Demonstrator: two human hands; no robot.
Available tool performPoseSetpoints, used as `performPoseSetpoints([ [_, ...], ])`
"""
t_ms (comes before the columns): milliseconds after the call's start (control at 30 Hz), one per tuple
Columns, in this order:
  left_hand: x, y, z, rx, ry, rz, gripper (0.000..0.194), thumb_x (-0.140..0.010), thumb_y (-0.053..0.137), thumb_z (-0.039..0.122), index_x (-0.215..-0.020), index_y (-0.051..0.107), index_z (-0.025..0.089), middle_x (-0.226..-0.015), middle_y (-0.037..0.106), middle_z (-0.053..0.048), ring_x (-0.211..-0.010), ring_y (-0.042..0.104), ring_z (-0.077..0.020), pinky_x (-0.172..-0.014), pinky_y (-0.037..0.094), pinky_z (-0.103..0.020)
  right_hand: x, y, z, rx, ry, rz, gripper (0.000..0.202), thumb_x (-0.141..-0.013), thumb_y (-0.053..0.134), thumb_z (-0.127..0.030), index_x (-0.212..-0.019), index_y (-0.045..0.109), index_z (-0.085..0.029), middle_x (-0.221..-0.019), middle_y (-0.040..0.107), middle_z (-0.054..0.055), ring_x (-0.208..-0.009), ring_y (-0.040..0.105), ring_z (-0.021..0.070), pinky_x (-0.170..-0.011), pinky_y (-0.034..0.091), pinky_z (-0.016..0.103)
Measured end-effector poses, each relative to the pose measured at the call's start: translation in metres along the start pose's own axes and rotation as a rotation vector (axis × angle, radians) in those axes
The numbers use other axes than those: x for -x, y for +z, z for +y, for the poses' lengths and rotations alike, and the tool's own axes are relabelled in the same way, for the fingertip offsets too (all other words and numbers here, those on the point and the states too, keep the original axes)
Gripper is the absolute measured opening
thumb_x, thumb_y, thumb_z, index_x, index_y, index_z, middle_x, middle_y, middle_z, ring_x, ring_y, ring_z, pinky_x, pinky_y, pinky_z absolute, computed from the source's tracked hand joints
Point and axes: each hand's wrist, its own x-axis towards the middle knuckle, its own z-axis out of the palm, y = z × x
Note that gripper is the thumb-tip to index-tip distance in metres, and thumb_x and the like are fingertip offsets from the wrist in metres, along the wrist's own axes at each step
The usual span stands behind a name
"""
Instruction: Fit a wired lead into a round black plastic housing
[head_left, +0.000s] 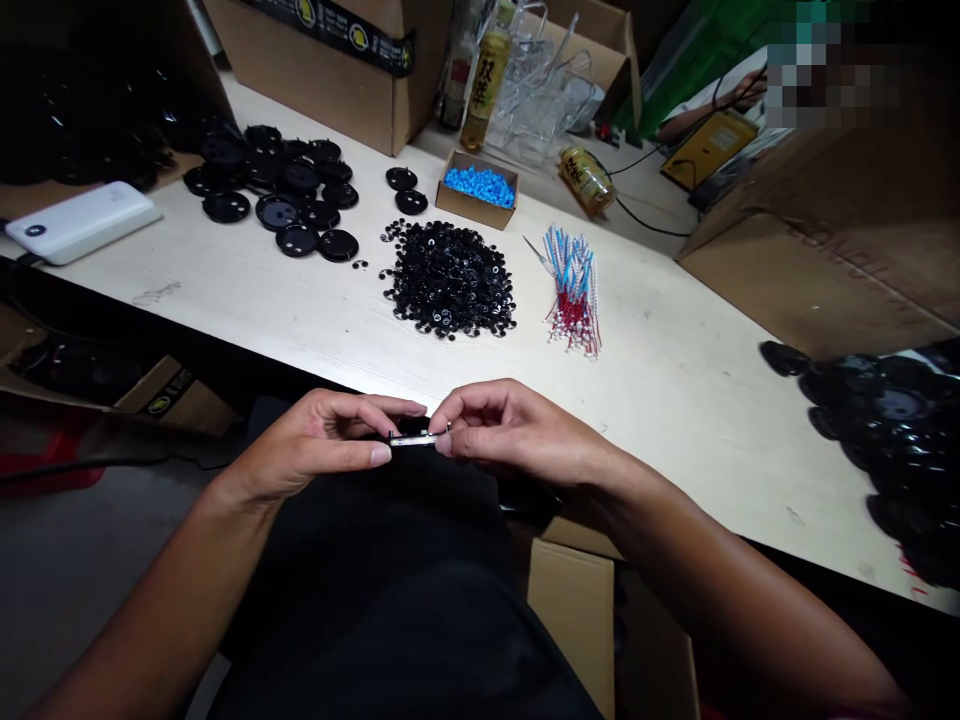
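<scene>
Over my lap, just off the table's front edge, a thin black disc (412, 439) is held nearly edge-on, its rim shining white. My left hand (330, 440) pinches its left side between thumb and fingers. At the opposite side, my right hand (502, 425) grips with thumb and forefinger, close to a small upright bit on the disc. The fingers hide much of it. Beyond my hands lies a heap of small black round parts (450, 280). Larger black discs with holes (296, 190) are spread behind it to the left.
A small carton of blue pieces (476, 212) stands behind the heap. Red, blue and white wires (571, 290) lie right of it. A white power bank (82, 222) sits at left. More black discs (892, 420) pile at right. Bottles, cardboard boxes and another person's hand are farther back.
</scene>
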Motion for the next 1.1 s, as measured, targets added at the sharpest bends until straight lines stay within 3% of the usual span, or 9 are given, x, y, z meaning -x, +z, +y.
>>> performPoseSetpoints([
  [167,-0.001,0.008,-0.004,0.097,-0.021,0.043,0.009,-0.077,0.087,0.021,-0.085,0.083,0.021,-0.128,0.077,-0.013,-0.119,0.072,-0.0320,-0.107,0.050,-0.042,-0.002,0.001,0.003,0.058,-0.022,0.001,0.028,-0.083,0.082,-0.036,-0.098,0.073,-0.013,-0.065,0.054,-0.006,-0.054,0.038,0.0060,-0.049,0.026,0.020],
  [400,-0.002,0.011,-0.012,0.223,-0.042,0.017,0.009,-0.076,0.085,0.015,-0.083,0.080,0.020,-0.123,0.079,-0.012,-0.115,0.073,-0.0292,-0.107,0.048,-0.041,-0.004,0.001,0.011,0.108,-0.064,-0.010,0.029,-0.085,0.080,-0.037,-0.099,0.074,-0.012,-0.066,0.054,-0.004,-0.058,0.040,0.0073,-0.053,0.028,0.021],
  [567,-0.002,0.007,-0.014,0.194,-0.078,0.014,0.009,-0.076,0.086,0.018,-0.084,0.082,0.020,-0.125,0.078,-0.013,-0.118,0.072,-0.0307,-0.112,0.046,-0.045,-0.006,-0.001,0.012,0.078,-0.029,-0.017,0.026,-0.083,0.080,-0.034,-0.095,0.074,-0.012,-0.066,0.055,-0.004,-0.056,0.039,0.0071,-0.052,0.026,0.022],
  [833,-0.001,0.001,0.002,-0.093,-0.083,0.063,0.025,-0.077,0.089,0.034,-0.101,0.084,0.026,-0.141,0.070,-0.012,-0.131,0.064,-0.0365,-0.116,0.045,-0.049,-0.005,-0.006,0.011,0.064,-0.033,0.018,0.021,-0.082,0.076,-0.028,-0.096,0.073,-0.012,-0.072,0.062,-0.002,-0.058,0.044,0.0078,-0.053,0.028,0.022],
  [967,-0.003,0.012,0.018,-0.376,-0.026,0.113,0.030,-0.080,0.085,0.045,-0.106,0.084,0.030,-0.146,0.067,-0.009,-0.135,0.060,-0.0361,-0.118,0.042,-0.050,-0.002,-0.008,0.012,0.140,-0.093,0.034,0.019,-0.085,0.073,-0.028,-0.096,0.074,-0.013,-0.069,0.060,-0.003,-0.059,0.044,0.0091,-0.054,0.029,0.023],
  [1100,-0.012,0.030,0.027,-0.590,0.039,0.112,0.024,-0.082,0.083,0.048,-0.095,0.084,0.027,-0.139,0.071,-0.009,-0.131,0.063,-0.0346,-0.121,0.038,-0.050,0.003,-0.005,0.011,0.237,-0.153,0.086,0.015,-0.085,0.069,-0.025,-0.096,0.074,-0.016,-0.064,0.053,-0.005,-0.058,0.041,0.0094,-0.054,0.029,0.024],
])
